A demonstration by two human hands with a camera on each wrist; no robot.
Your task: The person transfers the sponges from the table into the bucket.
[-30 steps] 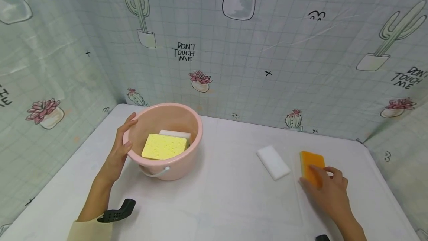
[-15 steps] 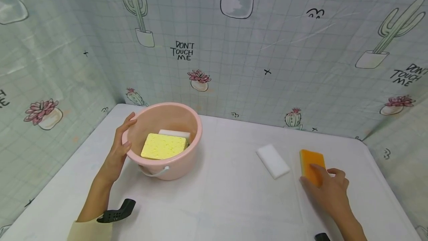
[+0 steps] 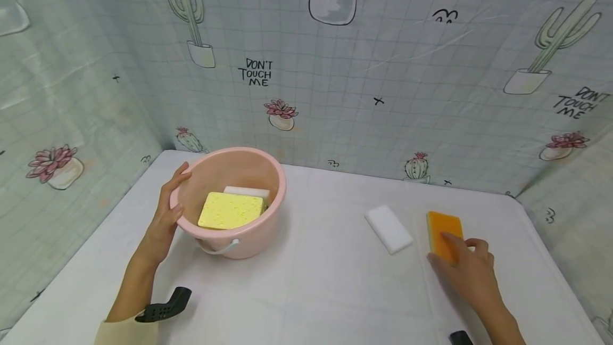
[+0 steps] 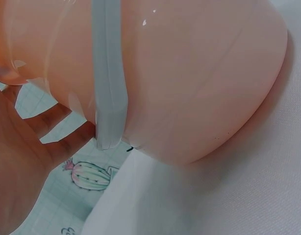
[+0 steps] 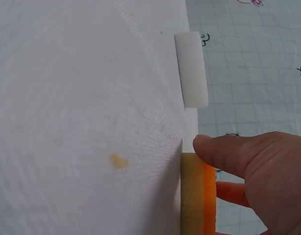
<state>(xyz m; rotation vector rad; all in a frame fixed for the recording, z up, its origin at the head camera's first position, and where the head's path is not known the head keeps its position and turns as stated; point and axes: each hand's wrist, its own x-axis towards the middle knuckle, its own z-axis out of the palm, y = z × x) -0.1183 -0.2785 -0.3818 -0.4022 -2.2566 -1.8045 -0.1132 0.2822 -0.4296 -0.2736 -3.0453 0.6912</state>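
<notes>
A pink bucket (image 3: 256,233) stands at the left of the table, tilted toward me in the head view, its pale handle (image 4: 109,73) hanging at the front. My left hand (image 3: 163,225) grips its left rim, with fingers against the outer wall in the left wrist view. Inside lie a yellow sponge (image 3: 231,211) and a white block (image 3: 247,191), partly hidden behind it. On the right, my right hand (image 3: 471,273) holds an orange sponge (image 3: 444,225) with a pale yellow layer, lying flat; the thumb is at its left edge and a finger is on top.
Between the bucket and the orange sponge lies a white rectangular block (image 3: 389,229). The table (image 3: 335,292) has a white cover. A cactus-printed curtain (image 3: 335,95) rises behind the table and along both sides.
The head view has shifted slightly. Both hands, the bucket and the sponges keep their places on the table.
</notes>
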